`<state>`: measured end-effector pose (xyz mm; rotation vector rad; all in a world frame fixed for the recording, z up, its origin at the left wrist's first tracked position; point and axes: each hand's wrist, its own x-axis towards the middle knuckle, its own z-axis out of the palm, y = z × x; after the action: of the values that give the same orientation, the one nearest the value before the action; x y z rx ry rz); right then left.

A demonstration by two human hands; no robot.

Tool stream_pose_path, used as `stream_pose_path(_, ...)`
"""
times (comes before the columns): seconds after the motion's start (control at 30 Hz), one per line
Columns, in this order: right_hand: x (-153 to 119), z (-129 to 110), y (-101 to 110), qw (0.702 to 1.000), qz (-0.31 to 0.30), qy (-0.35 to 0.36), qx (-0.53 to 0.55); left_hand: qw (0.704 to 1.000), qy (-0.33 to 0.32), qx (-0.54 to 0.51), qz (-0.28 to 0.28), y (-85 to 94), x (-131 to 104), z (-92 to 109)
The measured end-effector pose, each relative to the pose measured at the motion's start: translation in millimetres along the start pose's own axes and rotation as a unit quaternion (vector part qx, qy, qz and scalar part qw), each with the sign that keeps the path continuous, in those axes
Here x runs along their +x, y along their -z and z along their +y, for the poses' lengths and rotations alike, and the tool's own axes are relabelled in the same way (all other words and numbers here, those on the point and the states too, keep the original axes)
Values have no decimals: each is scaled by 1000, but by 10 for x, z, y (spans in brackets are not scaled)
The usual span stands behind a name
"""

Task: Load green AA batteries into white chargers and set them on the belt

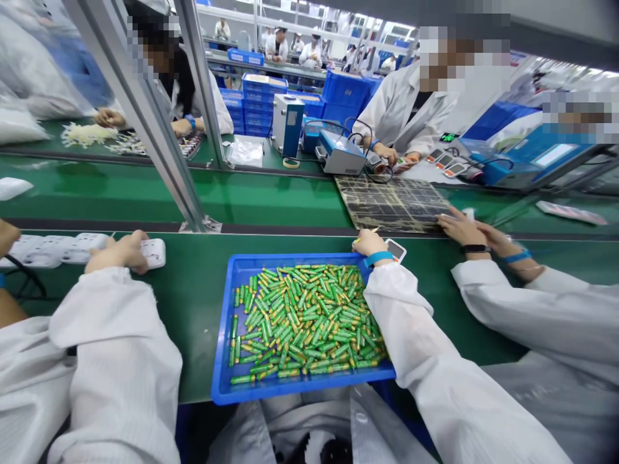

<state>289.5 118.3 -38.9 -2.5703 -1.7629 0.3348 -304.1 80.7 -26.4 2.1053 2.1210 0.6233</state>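
My left hand (118, 252) is at the left, its fingers closed round the end of a white power strip (155, 253) on the green bench. Beyond the far right corner of a blue tray (222, 335), my right hand (370, 243) holds a thin yellow object (372, 231) that looks like a pen or tool. Many small green and gold cylinders (309, 316) lie loose in the tray. Just right of that hand is a white device with a grey screen (396, 249), partly behind my wrist with its blue band.
At the right, a co-worker's hands (461, 231) reach over a dark patterned board (394, 203) on the green belt (271, 200). A metal post (145, 116) stands at the left. Across the belt, people sit by blue-grey machines (341, 153). Another hand shows at the far left edge.
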Motion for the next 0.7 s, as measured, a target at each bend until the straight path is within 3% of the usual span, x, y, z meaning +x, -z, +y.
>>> stream_pose_path(0.07, 8, -2, -1, 1000, 12, 14, 13, 997, 68, 33, 4, 14, -33, 75)
stream_pose_path(0.13, -7, -27, 19, 999, 39, 28, 25, 994, 86, 64, -23, 36, -32, 289)
stream_pose_path(0.23, -128, -159, 102, 979, 136, 95, 123, 993, -2, 82, -88, 26, -17, 850)
stream_pose_path(0.3, -324, -317, 180, 925, 171, 172, 294, 992, -62, 69, -90, -32, -48, 1357)
stream_pose_path(0.37, -614, -501, 243, 822, 101, 229, 512, 986, -135, 32, -95, -119, -140, 1917)
stream_pose_path(0.43, -940, -666, 270, 689, -66, 226, 685, 954, -252, -120, -107, -216, -290, 2452)
stream_pose_path(0.47, -1088, -730, 268, 633, -153, 208, 730, 938, -279, -178, -108, -264, -374, 2682)
stream_pose_path(0.53, -1305, -807, 245, 547, -250, 168, 781, 918, -280, -266, -86, -362, -527, 3025)
stream_pose_path(0.6, -1391, -824, 208, 510, -294, 140, 796, 910, -251, -327, -45, -466, -628, 3197)
stream_pose_path(0.7, -1345, -792, 156, 502, -323, 116, 794, 904, -206, -375, -8, -619, -675, 3218)
